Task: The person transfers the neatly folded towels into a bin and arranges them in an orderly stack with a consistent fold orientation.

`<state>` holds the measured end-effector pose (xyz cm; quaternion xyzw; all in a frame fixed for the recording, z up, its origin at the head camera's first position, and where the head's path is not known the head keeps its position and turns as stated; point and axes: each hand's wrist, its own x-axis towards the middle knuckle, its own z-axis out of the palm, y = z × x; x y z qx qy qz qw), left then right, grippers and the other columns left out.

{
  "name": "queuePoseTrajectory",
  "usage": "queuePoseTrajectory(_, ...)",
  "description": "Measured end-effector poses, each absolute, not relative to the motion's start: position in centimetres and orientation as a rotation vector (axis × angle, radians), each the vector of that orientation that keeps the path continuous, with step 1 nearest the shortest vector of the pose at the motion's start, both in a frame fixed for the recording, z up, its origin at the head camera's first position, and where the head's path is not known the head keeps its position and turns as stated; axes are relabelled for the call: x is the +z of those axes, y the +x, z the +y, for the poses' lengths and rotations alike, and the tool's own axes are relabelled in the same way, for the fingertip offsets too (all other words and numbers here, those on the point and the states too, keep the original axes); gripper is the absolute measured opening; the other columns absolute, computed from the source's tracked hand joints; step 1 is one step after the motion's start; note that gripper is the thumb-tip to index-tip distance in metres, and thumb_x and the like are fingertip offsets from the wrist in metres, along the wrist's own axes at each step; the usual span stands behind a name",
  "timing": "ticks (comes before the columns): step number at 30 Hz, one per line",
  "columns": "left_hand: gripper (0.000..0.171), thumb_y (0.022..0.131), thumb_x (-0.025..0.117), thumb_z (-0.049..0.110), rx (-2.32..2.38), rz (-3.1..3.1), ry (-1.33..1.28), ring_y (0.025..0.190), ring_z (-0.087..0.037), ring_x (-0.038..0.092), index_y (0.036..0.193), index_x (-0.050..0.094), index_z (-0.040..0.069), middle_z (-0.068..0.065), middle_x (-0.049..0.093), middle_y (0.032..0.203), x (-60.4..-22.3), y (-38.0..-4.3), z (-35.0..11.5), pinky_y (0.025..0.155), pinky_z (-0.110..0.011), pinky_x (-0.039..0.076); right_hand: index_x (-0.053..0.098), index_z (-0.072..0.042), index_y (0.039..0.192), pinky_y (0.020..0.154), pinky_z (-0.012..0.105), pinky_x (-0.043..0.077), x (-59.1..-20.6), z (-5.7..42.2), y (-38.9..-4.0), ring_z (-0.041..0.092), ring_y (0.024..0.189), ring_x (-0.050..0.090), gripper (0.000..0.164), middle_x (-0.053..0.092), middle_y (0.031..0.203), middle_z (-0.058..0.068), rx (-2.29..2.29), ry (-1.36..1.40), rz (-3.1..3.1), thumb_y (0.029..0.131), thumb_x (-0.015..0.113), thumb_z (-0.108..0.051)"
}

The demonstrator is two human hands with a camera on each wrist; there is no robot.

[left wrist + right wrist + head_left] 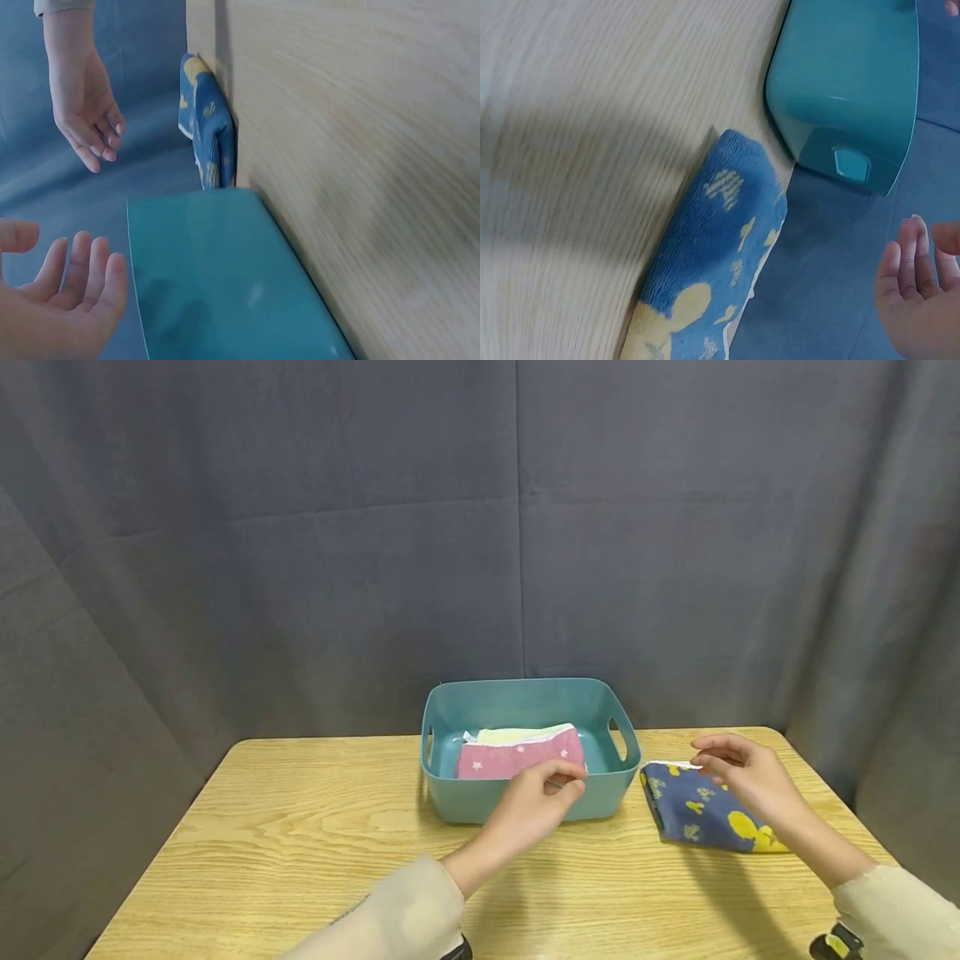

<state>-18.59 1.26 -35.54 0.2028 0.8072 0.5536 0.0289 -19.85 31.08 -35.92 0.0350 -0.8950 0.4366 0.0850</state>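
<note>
Holding nothing, the left hand [534, 806] and right hand [757, 783] have loose fingers [98, 271]. The blue cloth [693, 818] lies folded on the table [300, 827] beside the bin [468, 802]; pinching just one layer might unfold it, I think.

I am getting an evenly bright head view, the light seemingly coming from above, with the left hand [536, 802] and right hand [752, 781] casting soft shadows on the bench [300, 827] while the curtain [360, 585] is looking dim, especially in its folds. Both wrist views are coming through bluer and softer, with small glints catching the basket [214, 262] and broad, blurry shadows greying the bench
</note>
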Motion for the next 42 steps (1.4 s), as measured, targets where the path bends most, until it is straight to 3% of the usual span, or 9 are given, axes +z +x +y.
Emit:
queuePoseTrajectory(5, 0.019, 0.099, 0.061, 0.019, 1.673, 2.461, 0.661, 0.095, -0.008, 0.063, 0.113, 0.071, 0.013, 0.008, 0.068, 0.105, -35.9, -18.1, 2.2, 0.084, -0.026, 0.050, 0.058, 0.009, 0.123, 0.068, 0.021, 0.053, -36.3, 31.9, -19.5, -0.002, 0.081, 0.064, 0.029, 0.070, 0.100, 0.011, 1.269, 0.099, -2.696, 0.101, 0.056, -0.010)
queuePoseTrajectory(24, 0.014, 0.096, 0.064, 0.020, 1.592, 2.397, 0.569, 0.078, -0.001, 0.060, 0.108, 0.072, 0.017, 0.013, 0.067, 0.098, -38.5, -16.8, 5.6, 0.066, -0.022, 0.049, 0.060, 0.013, 0.115, 0.062, 0.022, 0.052, -38.2, 35.1, -17.8, -0.002, 0.076, 0.064, 0.023, 0.071, 0.095, 0.014, 1.191, 0.104, -2.713, 0.099, 0.056, -0.004)
queuePoseTrajectory(38, 0.017, 0.098, 0.061, 0.017, 1.692, 2.358, 0.533, 0.083, -0.001, 0.062, 0.110, 0.072, 0.017, 0.013, 0.065, 0.096, -41.1, -17.5, 7.8, 0.069, -0.021, 0.050, 0.063, 0.012, 0.112, 0.063, 0.020, 0.054, -40.1, 37.6, -17.2, 0.000, 0.075, 0.066, 0.021, 0.073, 0.093, 0.010, 1.152, 0.107, -2.681, 0.098, 0.059, -0.004)
queuePoseTrajectory(42, 0.018, 0.097, 0.062, 0.019, 1.688, 2.328, 0.496, 0.086, -0.001, 0.061, 0.113, 0.071, 0.018, 0.014, 0.064, 0.100, -41.3, -17.5, 8.5, 0.070, -0.022, 0.051, 0.062, 0.012, 0.113, 0.063, 0.021, 0.054, -40.6, 38.3, -17.2, -0.001, 0.076, 0.066, 0.024, 0.073, 0.092, 0.003, 1.151, 0.085, -2.676, 0.099, 0.058, -0.008)
